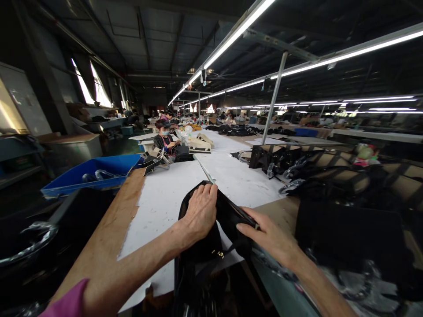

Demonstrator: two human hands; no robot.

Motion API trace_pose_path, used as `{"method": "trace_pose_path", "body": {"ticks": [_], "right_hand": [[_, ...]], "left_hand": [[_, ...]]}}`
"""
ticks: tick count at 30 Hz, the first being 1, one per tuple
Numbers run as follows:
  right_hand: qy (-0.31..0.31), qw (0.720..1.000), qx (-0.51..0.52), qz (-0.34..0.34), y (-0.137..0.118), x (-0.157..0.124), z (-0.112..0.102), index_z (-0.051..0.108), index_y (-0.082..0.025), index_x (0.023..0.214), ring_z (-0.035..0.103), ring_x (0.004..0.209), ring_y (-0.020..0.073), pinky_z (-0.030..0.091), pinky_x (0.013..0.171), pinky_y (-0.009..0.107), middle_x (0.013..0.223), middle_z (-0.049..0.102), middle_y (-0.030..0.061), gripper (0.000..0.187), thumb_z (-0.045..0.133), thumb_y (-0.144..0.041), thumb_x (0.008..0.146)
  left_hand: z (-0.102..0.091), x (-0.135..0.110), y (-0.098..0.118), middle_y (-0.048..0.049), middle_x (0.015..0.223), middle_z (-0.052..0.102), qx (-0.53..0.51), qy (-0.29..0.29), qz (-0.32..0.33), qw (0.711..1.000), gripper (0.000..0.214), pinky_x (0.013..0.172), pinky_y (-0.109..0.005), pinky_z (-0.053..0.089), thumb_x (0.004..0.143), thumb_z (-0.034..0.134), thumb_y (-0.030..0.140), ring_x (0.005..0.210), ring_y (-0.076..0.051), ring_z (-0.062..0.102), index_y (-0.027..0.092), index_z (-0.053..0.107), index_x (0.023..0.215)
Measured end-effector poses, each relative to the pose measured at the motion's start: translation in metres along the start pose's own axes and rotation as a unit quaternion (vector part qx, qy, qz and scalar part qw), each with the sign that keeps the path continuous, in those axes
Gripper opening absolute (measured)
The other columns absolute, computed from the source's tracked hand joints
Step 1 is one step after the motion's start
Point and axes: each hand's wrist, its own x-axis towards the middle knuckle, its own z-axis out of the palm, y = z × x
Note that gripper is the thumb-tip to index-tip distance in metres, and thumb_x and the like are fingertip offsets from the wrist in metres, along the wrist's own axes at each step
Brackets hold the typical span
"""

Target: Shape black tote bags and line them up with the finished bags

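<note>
A black bag (200,248) with small gold-coloured metal fittings stands at the near edge of the table, its upper part between my hands. My left hand (202,211) is closed over the bag's top edge, fingers curled down with the knuckles up. On the right, my right hand (267,233) pinches the bag's other edge between thumb and fingers. The bag's mouth is spread between the two hands. Its lower part is dark, and details there are hard to make out.
White paper (161,193) covers much of the table. At left stands a blue bin (89,176) holding plastic-wrapped pieces. Several black and tan bags (337,176) are piled at right. A co-worker (165,141) sits farther along the table near beige pieces (200,144). A metal post (275,97) rises behind.
</note>
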Motion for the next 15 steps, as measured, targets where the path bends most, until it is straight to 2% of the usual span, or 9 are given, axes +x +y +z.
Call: {"method": "trace_pose_path", "body": {"ticks": [3, 6, 10, 15], "right_hand": [[-0.035, 0.998, 0.058, 0.016, 0.016, -0.002, -0.007, 0.047, -0.017, 0.118, 0.055, 0.087, 0.0210, 0.044, 0.077, 0.032, 0.094, 0.061, 0.0018, 0.046, 0.051, -0.030, 0.074], [-0.026, 0.994, 0.102, 0.017, 0.030, -0.002, 0.000, 0.043, -0.018, 0.122, 0.054, 0.090, 0.0204, 0.044, 0.079, 0.032, 0.100, 0.059, 0.0029, 0.048, 0.049, -0.028, 0.076], [-0.015, 0.997, 0.079, 0.009, 0.029, -0.003, 0.008, 0.044, -0.019, 0.122, 0.053, 0.088, 0.0194, 0.043, 0.079, 0.031, 0.091, 0.060, 0.0011, 0.047, 0.048, -0.024, 0.075], [-0.018, 0.996, 0.087, 0.009, 0.026, 0.000, 0.005, 0.046, -0.020, 0.120, 0.054, 0.079, 0.0169, 0.044, 0.072, 0.028, 0.083, 0.060, -0.0007, 0.045, 0.047, -0.024, 0.076]], "left_hand": [[0.003, -0.006, -0.008, -0.0057, 0.101, 0.051, -0.017, -0.004, -0.006, 1.000, 0.031, 0.085, -0.032, 0.036, 0.073, 0.046, 0.014, 0.098, -0.019, 0.045, 0.019, 0.042, 0.102], [0.003, -0.003, -0.017, -0.0051, 0.104, 0.052, -0.059, -0.027, 0.016, 0.998, 0.030, 0.085, -0.030, 0.037, 0.075, 0.049, 0.024, 0.100, -0.019, 0.047, 0.019, 0.043, 0.103], [0.008, 0.006, -0.027, -0.0036, 0.101, 0.056, -0.081, -0.034, 0.043, 0.995, 0.029, 0.079, -0.027, 0.040, 0.077, 0.047, 0.037, 0.095, -0.018, 0.052, 0.021, 0.047, 0.102], [0.019, 0.018, -0.027, -0.0023, 0.088, 0.060, -0.054, -0.036, 0.006, 0.998, 0.027, 0.066, -0.026, 0.040, 0.074, 0.051, 0.033, 0.083, -0.018, 0.056, 0.021, 0.049, 0.098]]}}
